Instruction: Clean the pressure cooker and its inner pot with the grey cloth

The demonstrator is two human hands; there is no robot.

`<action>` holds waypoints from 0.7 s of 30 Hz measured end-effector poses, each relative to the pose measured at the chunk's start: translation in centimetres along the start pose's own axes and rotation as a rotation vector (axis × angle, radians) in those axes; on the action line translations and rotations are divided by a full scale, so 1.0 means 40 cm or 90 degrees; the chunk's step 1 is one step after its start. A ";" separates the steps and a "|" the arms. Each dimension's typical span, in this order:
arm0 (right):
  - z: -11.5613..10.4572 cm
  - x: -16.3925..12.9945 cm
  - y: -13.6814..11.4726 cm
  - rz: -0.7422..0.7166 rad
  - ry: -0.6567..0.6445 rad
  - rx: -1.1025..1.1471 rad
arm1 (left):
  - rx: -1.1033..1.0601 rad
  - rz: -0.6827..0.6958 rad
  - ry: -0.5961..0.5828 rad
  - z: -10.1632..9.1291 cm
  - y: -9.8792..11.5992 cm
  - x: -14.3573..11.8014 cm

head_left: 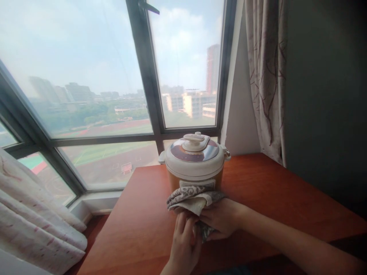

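Note:
A rice cooker (195, 164) with a cream rim, a dark glossy lid and a tan body stands upright on the wooden table (252, 183). Its lid is closed. A patterned grey and cream cloth (186, 196) lies bunched against the lower front of the cooker and hides part of its front panel. My right hand (223, 219) comes in from the right with its fingers wrapped round the cloth. My left hand (185, 236) is below it, its bent fingers gripping the cloth's lower edge. Some fingertips are hidden by the folds.
Large dark-framed windows (156, 114) rise behind the table. One curtain (37, 214) hangs at the left, another (268, 84) at the right beside a dark wall (323, 95). The table's left edge runs close to the window sill (103, 200).

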State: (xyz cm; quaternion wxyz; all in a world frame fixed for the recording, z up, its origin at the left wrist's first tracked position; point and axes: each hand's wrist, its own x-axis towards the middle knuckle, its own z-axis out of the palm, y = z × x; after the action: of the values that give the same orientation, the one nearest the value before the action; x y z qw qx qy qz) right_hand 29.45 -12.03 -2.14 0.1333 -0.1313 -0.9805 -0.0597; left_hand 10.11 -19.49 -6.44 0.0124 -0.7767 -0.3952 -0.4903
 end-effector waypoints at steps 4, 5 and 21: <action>-0.107 0.014 0.014 -0.100 0.063 -0.117 | 0.106 -0.024 0.067 0.043 -0.021 0.019; -0.137 0.018 0.021 -0.103 0.097 -0.146 | 0.145 -0.020 0.077 0.050 -0.025 0.025; -0.239 0.044 0.210 0.229 0.282 0.040 | 0.376 0.324 -0.064 0.077 -0.046 0.157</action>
State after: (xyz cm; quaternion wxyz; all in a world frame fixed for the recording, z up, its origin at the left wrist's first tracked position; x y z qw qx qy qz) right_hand 32.46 -5.01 8.20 0.3570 -0.2829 -0.8897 -0.0321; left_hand 12.57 -13.20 -3.88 0.3371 -0.8360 -0.3139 -0.2980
